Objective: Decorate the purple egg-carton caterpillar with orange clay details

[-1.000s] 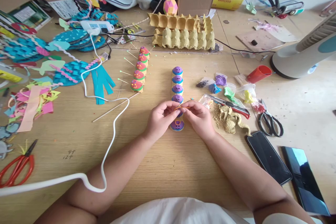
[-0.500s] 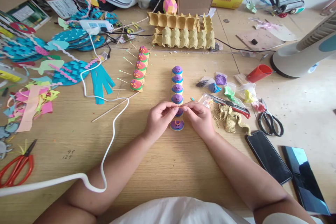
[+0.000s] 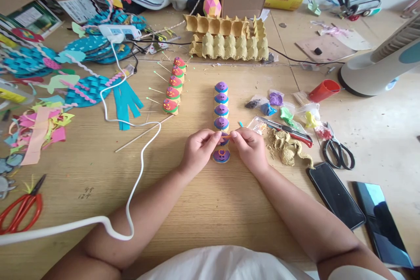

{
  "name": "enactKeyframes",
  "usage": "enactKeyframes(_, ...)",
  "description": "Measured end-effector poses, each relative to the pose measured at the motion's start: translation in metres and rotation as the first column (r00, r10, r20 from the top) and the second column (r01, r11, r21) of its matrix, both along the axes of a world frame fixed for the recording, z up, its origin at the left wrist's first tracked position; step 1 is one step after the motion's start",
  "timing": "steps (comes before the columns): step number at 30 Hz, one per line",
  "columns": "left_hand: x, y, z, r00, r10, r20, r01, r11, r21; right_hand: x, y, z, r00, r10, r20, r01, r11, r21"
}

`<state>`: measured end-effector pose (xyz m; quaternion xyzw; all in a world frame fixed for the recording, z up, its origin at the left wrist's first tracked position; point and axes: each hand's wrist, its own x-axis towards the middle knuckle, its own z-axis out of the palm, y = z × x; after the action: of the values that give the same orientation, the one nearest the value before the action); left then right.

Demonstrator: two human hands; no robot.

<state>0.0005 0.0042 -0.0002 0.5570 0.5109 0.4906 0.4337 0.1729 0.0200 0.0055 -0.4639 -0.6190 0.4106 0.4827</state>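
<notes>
A thin orange clay strip (image 3: 226,137) stretches between my hands over a row of egg-carton cups (image 3: 222,110) covered in purple and blue clay. My left hand (image 3: 200,152) pinches its left end between thumb and forefinger. On the other side my right hand (image 3: 252,151) pinches the right end. The cups have small dark faces, and the nearest cup (image 3: 221,155) bears an orange ring on top. The strip and fingers partly cover the cup just behind it. An open packet of orange clay (image 3: 257,126) lies right of the row, beside my right hand.
To the left stands a red-and-green cup row (image 3: 172,92) with green-tipped sticks. A utility knife (image 3: 288,130), clay bags (image 3: 288,116), black scissors (image 3: 337,151) and two phones (image 3: 336,194) lie right. A white cable (image 3: 142,162) crosses the left side. Egg cartons (image 3: 234,47) sit behind.
My fingertips have drawn slightly apart, and more of the orange strip shows between them. The rows of cups stay where they were.
</notes>
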Motion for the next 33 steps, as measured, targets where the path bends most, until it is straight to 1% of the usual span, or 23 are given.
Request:
enactKeyframes(6,-0.001,0.001,-0.002,1.0,0.011,-0.027,-0.011,1.0,0.021,0.0,-0.001,-0.001,1.0,0.012,-0.01,-0.013,0.994,-0.113)
enactKeyframes(9,-0.001,0.001,-0.003,1.0,0.022,-0.018,-0.022,1.0,0.003,0.0,-0.001,-0.002,0.998,0.036,-0.051,-0.044,0.985,-0.169)
enactKeyframes(12,-0.001,0.002,-0.004,0.999,0.042,0.017,-0.042,0.999,-0.02,0.0,0.0,-0.003,0.988,0.054,-0.145,-0.082,0.977,-0.196)
enactKeyframes(17,0.0,0.003,-0.005,0.995,0.068,0.067,-0.066,0.997,-0.037,-0.003,0.002,-0.009,0.941,0.027,-0.338,-0.123,0.957,-0.264)
enactKeyframes(25,0.0,0.003,-0.008,0.991,0.068,0.117,-0.063,0.997,-0.045,-0.005,0.004,-0.015,0.902,0.073,-0.426,-0.201,0.944,-0.264)
enactKeyframes(30,0.0,0.002,-0.006,0.988,0.077,0.132,-0.07,0.996,-0.054,-0.005,0.004,-0.014,0.912,0.034,-0.41,-0.159,0.948,-0.275)
enactKeyframes(33,0.0,0.002,-0.003,0.99,0.045,0.134,-0.037,0.998,-0.056,-0.004,0.003,-0.013,0.931,0.022,-0.365,-0.123,0.959,-0.255)
